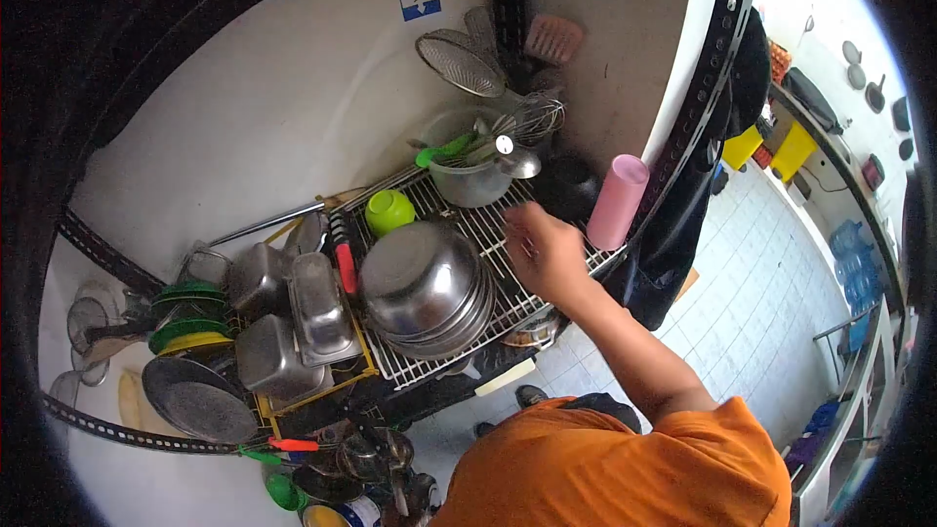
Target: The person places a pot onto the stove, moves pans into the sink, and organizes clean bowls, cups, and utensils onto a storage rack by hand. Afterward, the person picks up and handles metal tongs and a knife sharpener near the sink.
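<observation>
My right hand (pixel 547 249) reaches over the front right part of the wire rack (pixel 503 234). Its fingers are loosely bent and apart, and I see nothing held in them. To its left is a stack of upturned steel bowls (pixel 420 273). A pink tumbler (pixel 619 203) stands to its right, and a black bowl (pixel 569 187) lies just behind it. Further back, a translucent tub (pixel 468 183) holds a whisk (pixel 532 119), a ladle (pixel 519 164) and green-handled utensils. A small lime-green bowl (pixel 389 212) rests upside down behind the steel bowls. My left hand is out of view.
Steel pans (pixel 322 307) and a red-handled utensil (pixel 345 263) lie left of the bowls. Green plates (pixel 190 307) and a dark frying pan (pixel 200 400) are further left. A perforated metal post (pixel 717 49) rises at the right. More cookware hangs on the far wall.
</observation>
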Action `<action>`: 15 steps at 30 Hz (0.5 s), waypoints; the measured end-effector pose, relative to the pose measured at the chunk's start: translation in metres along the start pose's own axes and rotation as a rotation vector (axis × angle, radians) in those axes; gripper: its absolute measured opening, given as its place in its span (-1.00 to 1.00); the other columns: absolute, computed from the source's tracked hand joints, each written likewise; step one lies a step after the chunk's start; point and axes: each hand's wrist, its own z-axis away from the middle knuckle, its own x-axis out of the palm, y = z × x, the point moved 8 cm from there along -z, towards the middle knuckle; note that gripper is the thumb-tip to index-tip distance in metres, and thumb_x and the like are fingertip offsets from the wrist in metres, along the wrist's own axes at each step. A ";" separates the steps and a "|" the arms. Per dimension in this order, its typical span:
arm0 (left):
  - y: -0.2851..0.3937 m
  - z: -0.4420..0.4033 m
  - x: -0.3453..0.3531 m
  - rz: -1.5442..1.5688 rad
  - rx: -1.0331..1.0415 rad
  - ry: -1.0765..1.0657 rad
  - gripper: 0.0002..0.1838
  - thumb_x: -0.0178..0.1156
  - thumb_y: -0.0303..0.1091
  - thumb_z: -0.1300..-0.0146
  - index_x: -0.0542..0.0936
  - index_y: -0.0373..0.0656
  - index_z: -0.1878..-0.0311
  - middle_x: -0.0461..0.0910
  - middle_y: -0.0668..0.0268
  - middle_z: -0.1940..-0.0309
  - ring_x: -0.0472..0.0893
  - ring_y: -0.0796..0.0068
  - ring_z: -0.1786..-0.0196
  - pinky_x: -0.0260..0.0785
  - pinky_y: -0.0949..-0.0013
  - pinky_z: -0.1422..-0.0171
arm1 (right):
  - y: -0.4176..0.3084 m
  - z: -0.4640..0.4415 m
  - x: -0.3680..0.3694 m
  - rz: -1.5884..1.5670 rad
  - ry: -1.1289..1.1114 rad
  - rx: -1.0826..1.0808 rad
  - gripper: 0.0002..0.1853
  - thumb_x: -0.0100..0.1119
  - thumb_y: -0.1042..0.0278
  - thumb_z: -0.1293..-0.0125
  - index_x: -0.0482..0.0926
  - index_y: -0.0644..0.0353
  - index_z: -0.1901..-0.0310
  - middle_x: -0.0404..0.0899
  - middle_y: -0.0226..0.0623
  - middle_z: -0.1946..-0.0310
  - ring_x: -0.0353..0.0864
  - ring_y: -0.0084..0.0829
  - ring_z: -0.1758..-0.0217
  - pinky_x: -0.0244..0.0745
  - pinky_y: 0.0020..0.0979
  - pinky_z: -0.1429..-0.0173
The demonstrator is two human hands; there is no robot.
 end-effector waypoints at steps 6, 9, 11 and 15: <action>-0.002 -0.010 0.004 -0.019 0.001 -0.040 -0.22 0.27 -0.07 -0.39 0.21 -0.13 -0.56 0.61 -0.09 -0.23 0.67 0.02 -0.19 0.51 0.04 -0.23 | 0.002 0.022 -0.118 0.316 0.219 0.176 -0.28 0.36 0.61 -0.10 0.38 0.19 -0.35 0.32 0.12 -0.35 0.71 0.02 -0.01 0.77 -0.25 0.11; 0.011 -0.019 0.006 -0.042 0.023 -0.063 -0.23 0.26 -0.07 -0.41 0.20 -0.12 -0.57 0.61 -0.10 -0.23 0.67 0.00 -0.20 0.51 0.04 -0.23 | 0.028 0.013 -0.114 0.451 0.015 0.294 0.03 0.39 0.49 -0.10 0.03 0.04 -0.59 0.12 0.22 -0.45 0.59 0.35 -0.15 0.75 0.00 -0.05; 0.016 -0.021 0.005 -0.049 0.035 -0.067 -0.23 0.25 -0.07 -0.41 0.19 -0.11 -0.57 0.60 -0.11 -0.23 0.67 -0.01 -0.20 0.51 0.03 -0.23 | 0.031 0.007 -0.103 0.561 -0.071 0.353 0.00 0.45 0.39 -0.12 0.07 0.01 -0.56 0.10 0.24 -0.45 0.60 0.33 -0.15 0.73 0.03 -0.03; 0.016 -0.016 0.003 -0.061 0.039 -0.067 -0.23 0.23 -0.07 -0.43 0.18 -0.09 -0.58 0.60 -0.12 -0.23 0.66 -0.03 -0.21 0.51 0.03 -0.23 | 0.032 -0.009 -0.101 0.534 -0.053 0.359 -0.27 0.51 0.31 -0.12 0.35 -0.01 -0.32 0.18 0.20 -0.38 0.59 0.27 -0.19 0.73 0.00 0.01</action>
